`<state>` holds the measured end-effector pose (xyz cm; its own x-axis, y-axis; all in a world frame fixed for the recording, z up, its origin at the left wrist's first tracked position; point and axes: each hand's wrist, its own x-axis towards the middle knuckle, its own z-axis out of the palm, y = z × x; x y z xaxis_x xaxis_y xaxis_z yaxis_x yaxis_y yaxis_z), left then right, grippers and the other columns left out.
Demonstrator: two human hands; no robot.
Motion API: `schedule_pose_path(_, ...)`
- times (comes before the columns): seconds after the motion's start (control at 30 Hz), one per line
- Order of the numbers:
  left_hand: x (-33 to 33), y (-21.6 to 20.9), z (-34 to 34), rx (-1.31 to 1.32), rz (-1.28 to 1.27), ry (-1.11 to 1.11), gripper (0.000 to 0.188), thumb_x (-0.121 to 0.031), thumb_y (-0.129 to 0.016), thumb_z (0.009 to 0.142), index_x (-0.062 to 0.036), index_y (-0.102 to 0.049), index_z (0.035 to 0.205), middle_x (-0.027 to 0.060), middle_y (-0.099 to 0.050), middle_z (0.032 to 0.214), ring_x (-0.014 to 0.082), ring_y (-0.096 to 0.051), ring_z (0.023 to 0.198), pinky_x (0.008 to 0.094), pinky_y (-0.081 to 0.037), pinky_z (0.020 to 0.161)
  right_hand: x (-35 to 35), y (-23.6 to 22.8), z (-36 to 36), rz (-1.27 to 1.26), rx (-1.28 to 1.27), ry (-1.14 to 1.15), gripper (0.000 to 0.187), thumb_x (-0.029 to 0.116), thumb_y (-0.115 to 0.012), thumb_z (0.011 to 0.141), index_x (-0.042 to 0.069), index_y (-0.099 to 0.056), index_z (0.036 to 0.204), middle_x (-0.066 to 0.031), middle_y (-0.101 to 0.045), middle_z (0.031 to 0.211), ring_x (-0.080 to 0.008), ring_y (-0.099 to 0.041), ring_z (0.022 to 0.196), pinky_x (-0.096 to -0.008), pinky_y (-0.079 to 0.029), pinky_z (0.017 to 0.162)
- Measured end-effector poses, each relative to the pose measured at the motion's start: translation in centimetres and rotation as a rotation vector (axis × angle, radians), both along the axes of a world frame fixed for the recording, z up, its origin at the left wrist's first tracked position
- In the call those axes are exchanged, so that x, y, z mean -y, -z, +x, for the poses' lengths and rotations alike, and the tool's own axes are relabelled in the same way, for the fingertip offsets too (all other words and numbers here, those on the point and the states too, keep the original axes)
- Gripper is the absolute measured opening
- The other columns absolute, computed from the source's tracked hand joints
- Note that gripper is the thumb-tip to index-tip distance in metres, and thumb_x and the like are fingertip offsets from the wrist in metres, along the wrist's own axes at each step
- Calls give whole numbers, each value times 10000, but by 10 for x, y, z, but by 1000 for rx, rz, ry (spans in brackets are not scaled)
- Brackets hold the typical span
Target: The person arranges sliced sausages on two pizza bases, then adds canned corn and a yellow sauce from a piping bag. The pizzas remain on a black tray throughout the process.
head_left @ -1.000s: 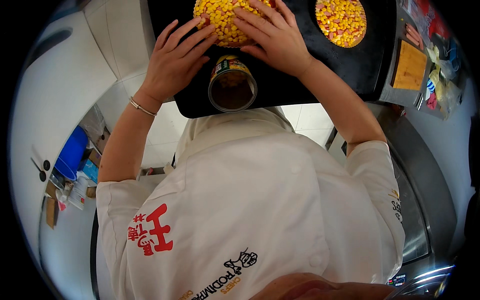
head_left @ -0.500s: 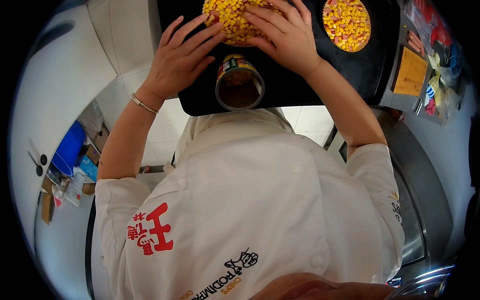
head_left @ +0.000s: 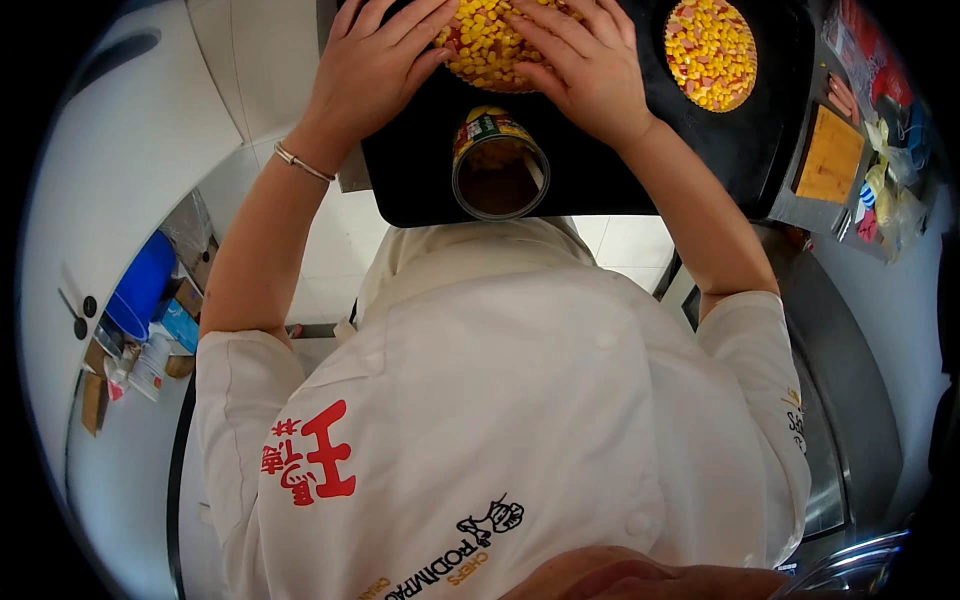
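Between left grip point(head_left: 368, 75) and right grip point(head_left: 600, 82) lies a pizza point(head_left: 490, 55).

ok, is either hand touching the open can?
No, the left hand and right hand are at a corn-topped round, with the open can apart from both on the black tray.

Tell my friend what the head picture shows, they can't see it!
The left hand and right hand are at a corn-topped pizza on a black tray. Below is an open can; another pizza lies to the right.
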<state>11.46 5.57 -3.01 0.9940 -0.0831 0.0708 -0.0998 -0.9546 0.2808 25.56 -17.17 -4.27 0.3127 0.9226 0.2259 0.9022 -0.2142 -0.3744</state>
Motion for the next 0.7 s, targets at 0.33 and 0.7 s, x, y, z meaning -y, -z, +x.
schedule_pose_path(0.33,1,30,-33,69,4,29,593,-223,-735,933,-236,-544,1494,-62,-489,1576,228,-375,1491,467,-261,1247,19,4,-22,-109,-74,-92,527,271,-777,861,98,-652,1343,-53,-564,1457,-287,-428,1436,-583,-295,1187)
schedule_pose_path(0.7,19,16,-40,9,-42,85,534,-306,-733,934,-231,-599,1446,-68,-508,1560,223,-367,1499,475,-227,1262,35,17,-26,7,22,-72,500,250,-799,846,174,-680,1325,31,-599,1452,-237,-487,1401,-499,-336,1184)
